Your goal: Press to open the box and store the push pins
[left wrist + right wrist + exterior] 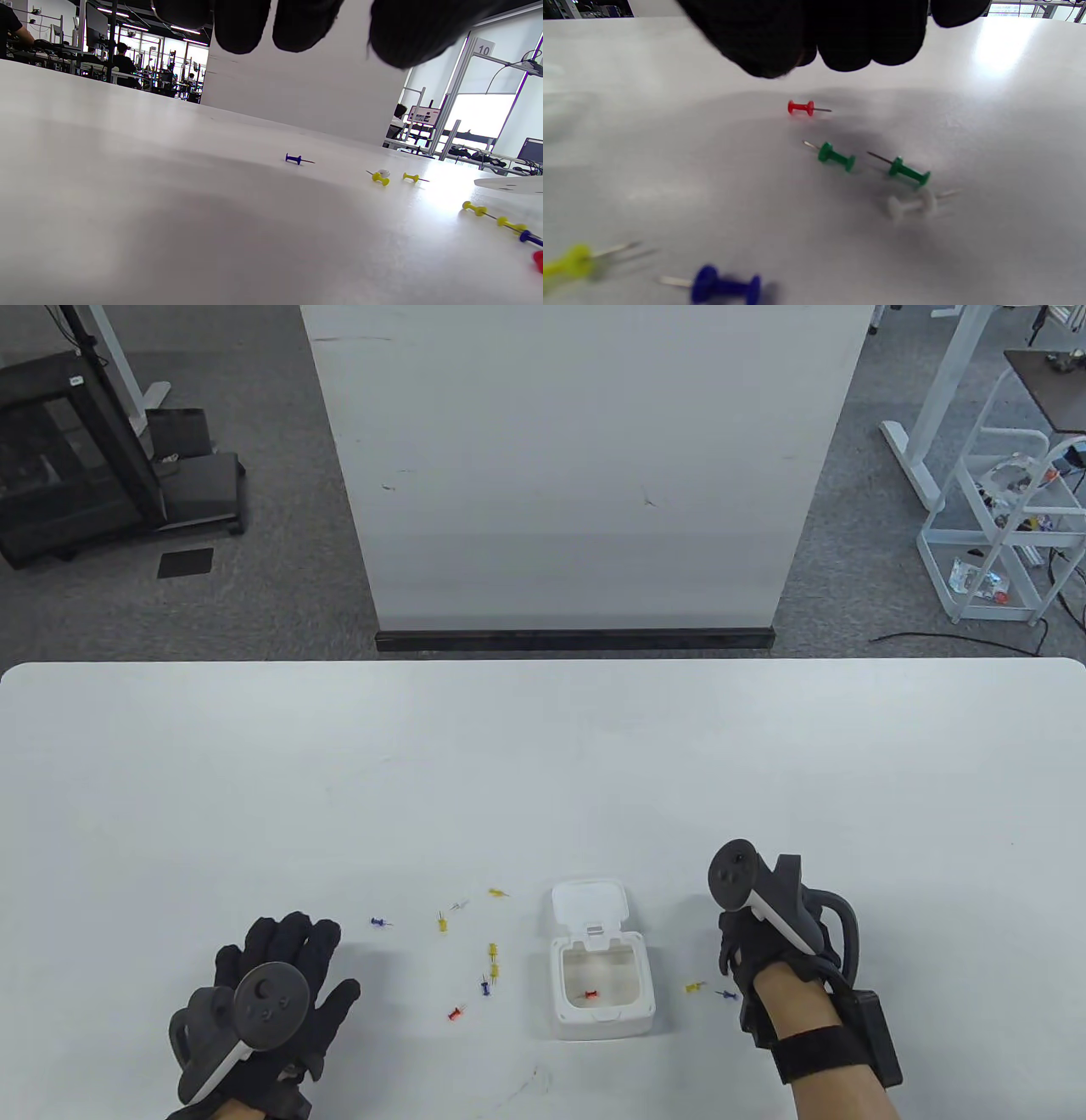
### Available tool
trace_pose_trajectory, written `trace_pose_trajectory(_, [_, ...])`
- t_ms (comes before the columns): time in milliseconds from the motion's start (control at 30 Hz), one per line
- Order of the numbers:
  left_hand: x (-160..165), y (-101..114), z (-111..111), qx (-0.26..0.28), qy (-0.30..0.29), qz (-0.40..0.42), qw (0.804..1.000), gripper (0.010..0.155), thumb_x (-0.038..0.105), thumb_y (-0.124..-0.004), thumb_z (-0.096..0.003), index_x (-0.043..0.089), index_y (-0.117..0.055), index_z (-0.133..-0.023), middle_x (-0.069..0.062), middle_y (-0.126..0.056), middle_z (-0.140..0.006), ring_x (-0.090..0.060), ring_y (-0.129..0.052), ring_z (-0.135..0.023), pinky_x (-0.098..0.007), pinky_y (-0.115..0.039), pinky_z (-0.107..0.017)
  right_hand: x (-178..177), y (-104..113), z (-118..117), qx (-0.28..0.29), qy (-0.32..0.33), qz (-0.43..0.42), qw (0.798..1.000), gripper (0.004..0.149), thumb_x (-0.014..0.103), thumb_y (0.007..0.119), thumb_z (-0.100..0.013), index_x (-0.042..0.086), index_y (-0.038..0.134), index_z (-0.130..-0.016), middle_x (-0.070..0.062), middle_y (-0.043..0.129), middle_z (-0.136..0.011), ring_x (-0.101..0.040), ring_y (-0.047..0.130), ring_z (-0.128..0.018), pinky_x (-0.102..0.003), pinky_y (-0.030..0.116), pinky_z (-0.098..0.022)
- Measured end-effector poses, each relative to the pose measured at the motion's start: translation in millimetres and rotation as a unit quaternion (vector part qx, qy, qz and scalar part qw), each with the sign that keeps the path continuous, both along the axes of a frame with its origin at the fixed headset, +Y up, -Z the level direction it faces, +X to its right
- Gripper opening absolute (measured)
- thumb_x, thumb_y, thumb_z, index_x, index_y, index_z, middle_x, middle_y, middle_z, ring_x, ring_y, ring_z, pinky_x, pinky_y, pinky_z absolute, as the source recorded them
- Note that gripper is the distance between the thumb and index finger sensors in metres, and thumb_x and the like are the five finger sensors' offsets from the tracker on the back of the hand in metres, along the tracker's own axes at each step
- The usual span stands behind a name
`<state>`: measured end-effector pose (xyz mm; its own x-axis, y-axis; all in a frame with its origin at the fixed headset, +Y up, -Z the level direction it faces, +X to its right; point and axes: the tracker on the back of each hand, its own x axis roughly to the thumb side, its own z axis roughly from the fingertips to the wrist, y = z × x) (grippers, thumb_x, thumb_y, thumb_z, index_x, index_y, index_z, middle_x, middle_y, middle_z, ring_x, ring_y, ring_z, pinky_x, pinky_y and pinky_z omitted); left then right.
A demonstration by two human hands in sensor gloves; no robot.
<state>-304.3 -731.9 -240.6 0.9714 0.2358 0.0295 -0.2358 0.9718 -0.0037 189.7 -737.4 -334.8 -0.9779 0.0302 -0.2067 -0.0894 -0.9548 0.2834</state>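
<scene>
The white tabletop (254,780) carries everything. The left hand (271,1010) lies flat on it near the bottom left, fingers spread and holding nothing. The right hand (764,950) hangs over the tabletop to the right of the box; in the table view the tracker hides its fingers, and the right wrist view shows only dark fingertips (848,38) bunched above the pins, so whether they pinch anything cannot be told.

The small white box (604,988) sits between the hands, its lid (590,906) flipped open toward the far side, and a red pin in the box (590,994) lies on its floor.

Loose pins lie to the left of the box: a blue pin (381,922), several yellow ones such as a yellow pin (441,922), and a red pin (457,1011). The left wrist view shows them low along the surface.

A yellow pin by the right hand (695,987) and a blue one just beside it are all the table view shows there. The right wrist view alone reveals two green pins (835,157), a white pin (914,205) and another red one under that hand.
</scene>
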Motion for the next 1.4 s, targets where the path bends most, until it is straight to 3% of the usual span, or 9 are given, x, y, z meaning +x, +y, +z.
trace_pose_trajectory(100, [0,0,0,0.000,0.001,0.000,1.000,0.072,0.059,-0.070,-0.0450,0.031,-0.048,-0.108,-0.007,-0.043,-0.119,-0.044,-0.035,-0.110,-0.070,-0.027,-0.076,-2,-14,-2,-0.014,0.001,0.026,1.000,0.050,0.034,0.084,-0.048,0.024,0.069,-0.094,-0.005,0.077,-0.093,-0.039,0.072,-0.087,-0.059,0.057,-0.071])
trace_pose_trajectory(200, [-1,0,0,0.000,0.003,0.002,1.000,0.072,0.059,-0.070,-0.0449,0.031,-0.048,-0.108,-0.007,-0.043,-0.119,-0.044,-0.035,-0.110,-0.070,-0.027,-0.076,-9,-21,-1,0.018,0.011,0.054,0.998,0.045,0.032,0.084,-0.048,0.024,0.070,-0.090,-0.005,0.079,-0.089,-0.038,0.075,-0.084,-0.059,0.058,-0.070])
trace_pose_trajectory(433, [0,-1,0,-0.004,0.001,-0.001,1.000,0.072,0.059,-0.070,-0.0450,0.031,-0.048,-0.108,-0.007,-0.043,-0.118,-0.044,-0.036,-0.110,-0.070,-0.027,-0.076,-12,-24,1,0.036,0.018,0.074,0.996,0.040,0.031,0.081,-0.049,0.023,0.070,-0.087,-0.003,0.083,-0.082,-0.036,0.078,-0.079,-0.058,0.060,-0.069])
trace_pose_trajectory(700, [0,0,0,-0.003,0.003,-0.001,1.000,0.072,0.059,-0.070,-0.0450,0.031,-0.048,-0.108,-0.007,-0.043,-0.118,-0.044,-0.035,-0.110,-0.070,-0.027,-0.076,-12,-25,-2,0.005,0.012,0.084,0.996,0.044,0.036,0.078,-0.050,0.020,0.067,-0.088,-0.003,0.080,-0.082,-0.036,0.078,-0.079,-0.057,0.060,-0.069])
trace_pose_trajectory(900, [0,-1,-1,-0.003,0.002,-0.001,1.000,0.072,0.059,-0.070,-0.0450,0.031,-0.048,-0.108,-0.007,-0.043,-0.118,-0.044,-0.035,-0.110,-0.070,-0.027,-0.076,-6,-17,-2,-0.001,-0.002,0.041,0.999,0.044,0.038,0.078,-0.049,0.020,0.068,-0.088,-0.003,0.080,-0.083,-0.035,0.079,-0.078,-0.057,0.062,-0.068])
trace_pose_trajectory(1100, [0,-1,-1,-0.003,0.000,0.001,1.000,0.072,0.059,-0.070,-0.0451,0.032,-0.048,-0.108,-0.007,-0.043,-0.119,-0.044,-0.035,-0.110,-0.070,-0.027,-0.076,-21,11,8,0.028,0.013,-0.012,0.999,0.046,0.037,0.079,-0.049,0.020,0.066,-0.089,-0.003,0.079,-0.085,-0.036,0.078,-0.079,-0.057,0.061,-0.068])
trace_pose_trajectory(1400, [1,-1,0,0.000,-0.002,0.001,1.000,0.072,0.059,-0.070,-0.0450,0.032,-0.048,-0.108,-0.007,-0.043,-0.118,-0.044,-0.035,-0.110,-0.069,-0.027,-0.076,-96,50,49,0.065,0.156,-0.046,0.985,0.046,0.036,0.079,-0.049,0.020,0.066,-0.090,-0.004,0.078,-0.085,-0.036,0.078,-0.079,-0.058,0.062,-0.068])
